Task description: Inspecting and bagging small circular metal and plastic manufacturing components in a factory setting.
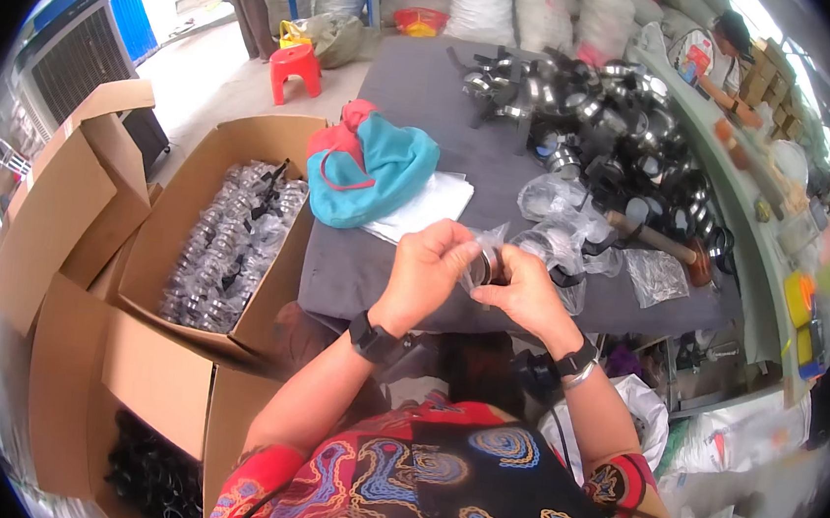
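Note:
Close to the front edge of the grey-covered table, both my hands are closed on a small round metal-and-black part (484, 264) in a clear plastic bag. My left hand (421, 267) pinches its left side with thumb and fingers. From the right, my right hand (528, 291) grips it, thumb towards the left one. The fingers partly cover the part, so its exact kind cannot be made out. Just right of my hands lie similar bagged parts (550, 200). Behind them spreads a large heap of shiny metal parts with black arms (586, 106).
Left of the table (401, 80) stands a cardboard box (168, 208) with rows of bagged parts (228, 253). A nearer open box (163, 375) contains black pieces. A teal-and-red cloth (378, 172) lies on white sheets. A wooden-handled tool (654, 238) rests right. People are further off.

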Available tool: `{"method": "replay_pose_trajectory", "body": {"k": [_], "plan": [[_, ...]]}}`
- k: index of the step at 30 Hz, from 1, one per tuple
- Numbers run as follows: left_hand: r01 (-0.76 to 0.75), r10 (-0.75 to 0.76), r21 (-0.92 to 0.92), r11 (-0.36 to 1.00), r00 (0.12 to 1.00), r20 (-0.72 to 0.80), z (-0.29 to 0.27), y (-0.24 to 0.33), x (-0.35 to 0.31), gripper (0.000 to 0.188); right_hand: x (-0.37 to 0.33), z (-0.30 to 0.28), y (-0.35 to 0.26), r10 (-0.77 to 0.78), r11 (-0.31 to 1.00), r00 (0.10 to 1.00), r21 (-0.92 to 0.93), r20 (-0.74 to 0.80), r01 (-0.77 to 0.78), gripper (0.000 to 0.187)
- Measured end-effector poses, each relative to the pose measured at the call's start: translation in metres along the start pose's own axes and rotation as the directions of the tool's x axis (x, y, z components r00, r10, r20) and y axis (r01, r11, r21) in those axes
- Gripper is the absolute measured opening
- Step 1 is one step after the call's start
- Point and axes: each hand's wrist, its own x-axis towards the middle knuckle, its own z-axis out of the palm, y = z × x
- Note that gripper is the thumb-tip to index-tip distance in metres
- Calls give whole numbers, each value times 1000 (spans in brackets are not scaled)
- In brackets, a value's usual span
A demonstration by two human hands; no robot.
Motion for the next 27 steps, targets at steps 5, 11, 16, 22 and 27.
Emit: {"method": "replay_pose_trajectory", "body": {"k": [5, 11, 16, 22, 27], "plan": [[-203, 144, 102, 974, 900, 411, 12, -7, -27, 11, 3, -9, 0, -28, 721, 991, 684, -129, 110, 39], [-194, 9, 177, 965, 698, 716, -10, -15, -9, 17, 0, -42, 1, -84, 798, 940, 543, -331, 262, 27], [-138, 211, 701, 699, 977, -18, -24, -42, 38, 23, 25, -105, -1, -325, 295, 931, -953, -167, -68, 24], [-74, 19, 888, 455, 997, 73, -27, -81, 60, 28, 53, -107, 19, 53, 5, 996, -997, 72, 72, 15], [-54, 22, 876, 479, 999, 49, -39, -106, 68, 16, 108, -105, -21, -87, 229, 995, -973, -55, -34, 15]]}}
